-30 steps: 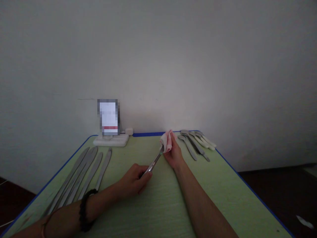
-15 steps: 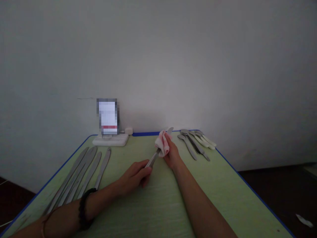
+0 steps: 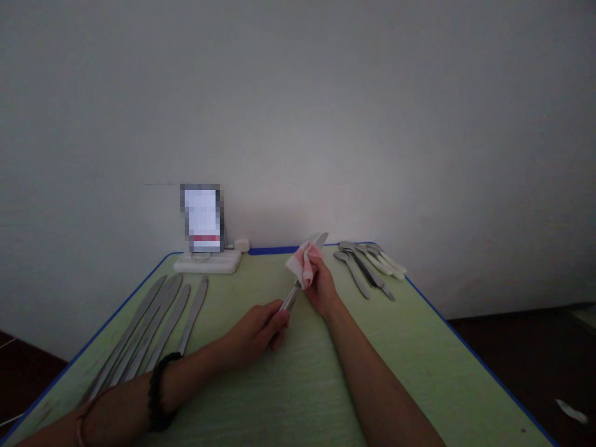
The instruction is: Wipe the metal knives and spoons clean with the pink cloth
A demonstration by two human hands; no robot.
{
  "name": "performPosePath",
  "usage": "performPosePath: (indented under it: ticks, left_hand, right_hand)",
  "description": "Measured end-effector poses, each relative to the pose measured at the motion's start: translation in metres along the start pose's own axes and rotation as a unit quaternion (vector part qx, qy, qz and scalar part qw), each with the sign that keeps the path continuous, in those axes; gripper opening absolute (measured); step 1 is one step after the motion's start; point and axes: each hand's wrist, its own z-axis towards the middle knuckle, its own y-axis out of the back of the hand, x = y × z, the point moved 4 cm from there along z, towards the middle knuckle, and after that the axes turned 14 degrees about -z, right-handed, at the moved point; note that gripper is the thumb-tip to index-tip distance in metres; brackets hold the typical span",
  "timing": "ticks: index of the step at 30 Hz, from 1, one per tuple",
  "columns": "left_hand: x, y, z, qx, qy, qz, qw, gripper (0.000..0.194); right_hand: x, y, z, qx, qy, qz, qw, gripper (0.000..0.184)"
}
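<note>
Left hand [image 3: 258, 329] fingers clamped on knife [image 3: 290, 298]; right hand [image 3: 322, 287] fingers clamped on cloth [image 3: 305, 264] round blade. Spoons [image 3: 371, 271] cloth's 3 o'clock, other knives [image 3: 174, 320] left hand's 9 o'clock.

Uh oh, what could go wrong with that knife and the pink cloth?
The right hand holds the pink-and-white cloth around the knife partway along its length, so fingers might get nicked if the cloth slips. Also, the left forearm crosses over the row of knives, so it could perhaps nudge them.
</note>
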Motion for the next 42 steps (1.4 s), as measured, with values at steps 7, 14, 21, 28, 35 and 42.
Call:
performPosePath:
  ticks: [7, 14, 21, 28, 35, 42]
  left_hand:
    - [0.004, 0.003, 0.003, -0.055, 0.004, -0.016, 0.998, 0.034]
    - [0.005, 0.007, 0.004, -0.097, 0.023, 0.004, 0.995, 0.038]
    - [0.006, 0.009, 0.004, -0.134, 0.045, -0.002, 0.99, 0.037]
    - [0.007, 0.01, 0.005, -0.145, 0.06, -0.01, 0.988, 0.035]
    - [0.009, 0.01, 0.005, -0.151, 0.063, -0.022, 0.986, 0.04]
    - [0.008, 0.01, 0.005, -0.15, 0.059, -0.018, 0.987, 0.044]
  right_hand:
    - [-0.001, -0.015, -0.017, 0.13, -0.06, -0.055, 0.988, 0.017]
    - [-0.003, -0.013, -0.015, 0.112, -0.068, -0.073, 0.989, 0.024]
    - [-0.006, -0.013, -0.014, 0.127, -0.062, -0.104, 0.985, 0.027]
    - [-0.009, -0.014, -0.016, 0.138, -0.07, -0.153, 0.976, 0.031]
    - [-0.009, -0.014, -0.014, 0.137, -0.051, -0.155, 0.977, 0.031]
    - [-0.009, -0.014, -0.014, 0.142, -0.063, -0.151, 0.976, 0.031]
